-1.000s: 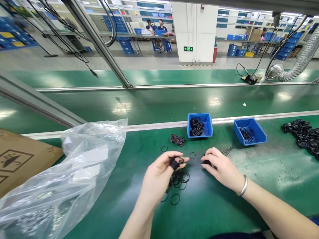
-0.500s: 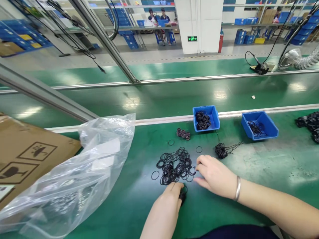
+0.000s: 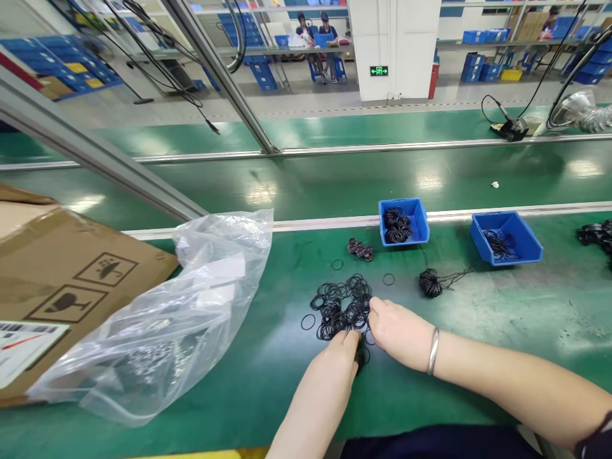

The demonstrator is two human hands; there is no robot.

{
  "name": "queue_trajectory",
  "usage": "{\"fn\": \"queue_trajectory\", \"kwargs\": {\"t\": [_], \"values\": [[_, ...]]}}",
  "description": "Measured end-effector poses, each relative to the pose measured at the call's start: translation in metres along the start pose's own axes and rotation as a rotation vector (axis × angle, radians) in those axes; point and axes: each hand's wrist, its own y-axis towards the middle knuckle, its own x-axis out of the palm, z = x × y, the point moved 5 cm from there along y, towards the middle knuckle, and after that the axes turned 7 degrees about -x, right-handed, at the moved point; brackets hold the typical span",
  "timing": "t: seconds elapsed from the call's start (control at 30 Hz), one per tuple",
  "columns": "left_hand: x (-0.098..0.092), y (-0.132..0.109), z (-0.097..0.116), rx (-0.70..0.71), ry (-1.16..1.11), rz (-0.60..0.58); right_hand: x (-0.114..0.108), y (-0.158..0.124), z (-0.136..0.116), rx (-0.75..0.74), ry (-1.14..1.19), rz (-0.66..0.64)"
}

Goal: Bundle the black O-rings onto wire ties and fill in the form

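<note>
A loose pile of thin black rubber rings point(image 3: 340, 305) lies on the green bench top point(image 3: 287, 382). My left hand point(image 3: 340, 358) is curled at the pile's near edge, fingers closed on a small black bundle of rings point(image 3: 360, 357). My right hand point(image 3: 396, 333), with a silver bangle on the wrist, rests beside the pile's right edge, its fingertips pinched down on the rings. A tied black bundle with trailing threads point(image 3: 431, 282) lies apart to the right. A smaller bundle point(image 3: 360, 249) sits behind the pile.
Two blue bins, one point(image 3: 403, 220) and another point(image 3: 505, 237), hold black rings at the back. A clear plastic bag point(image 3: 172, 319) and a cardboard box point(image 3: 62, 280) fill the left side. Black parts point(image 3: 597, 234) lie far right. People sit at a distant table.
My left hand came down from holding a ring bundle up to the pile's near edge. My right hand moved from the tied bundle to the pile. The view shifted left.
</note>
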Motion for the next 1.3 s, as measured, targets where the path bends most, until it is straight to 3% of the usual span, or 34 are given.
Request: {"fn": "queue_trajectory", "kwargs": {"t": [0.23, 0.43, 0.5, 0.63, 0.83, 1.07, 1.3], "values": [[-0.008, -0.002, 0.011, 0.042, 0.044, -0.059, -0.003, -0.01, -0.006, -0.03, -0.04, -0.045], [-0.017, -0.01, 0.017, 0.101, 0.065, -0.078, -0.004, -0.014, 0.014, 0.068, 0.327, 0.022], [-0.019, -0.012, 0.013, 0.131, -0.022, -0.026, -0.005, -0.016, 0.025, 0.104, 0.412, 0.064], [-0.017, -0.011, 0.005, 0.205, -0.443, 0.122, -0.005, -0.023, 0.041, 0.2, 0.627, 0.163], [-0.009, -0.006, 0.01, 0.217, -0.844, 0.075, -0.004, -0.027, 0.039, 0.258, 0.899, 0.254], [-0.01, -0.003, 0.011, 0.209, -0.89, 0.218, 0.005, -0.032, 0.03, 0.288, 1.466, 0.263], [-0.016, -0.011, 0.016, 0.428, -0.689, 0.406, 0.001, -0.036, 0.025, 0.281, 1.522, 0.217]]}}
